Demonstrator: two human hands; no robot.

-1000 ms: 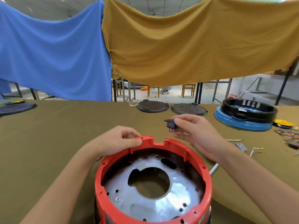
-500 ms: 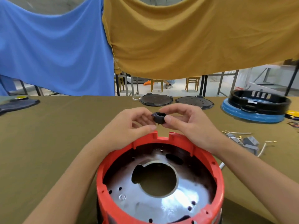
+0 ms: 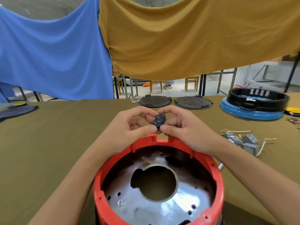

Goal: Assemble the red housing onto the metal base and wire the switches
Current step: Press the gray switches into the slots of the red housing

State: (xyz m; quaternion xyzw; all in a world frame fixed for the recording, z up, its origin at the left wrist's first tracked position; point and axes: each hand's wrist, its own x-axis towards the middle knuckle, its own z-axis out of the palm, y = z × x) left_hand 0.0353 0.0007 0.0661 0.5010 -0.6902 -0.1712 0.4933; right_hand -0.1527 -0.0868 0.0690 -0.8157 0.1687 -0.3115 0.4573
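No legible text or labels.

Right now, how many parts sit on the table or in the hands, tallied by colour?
Red: 1, the housing
Silver: 1, the metal base inside it
Dark: 4, the switch in both hands, two round plates, one black ring
Blue: 1, the disc under that ring
Grey: 3 small blocks, roughly
Total: 10
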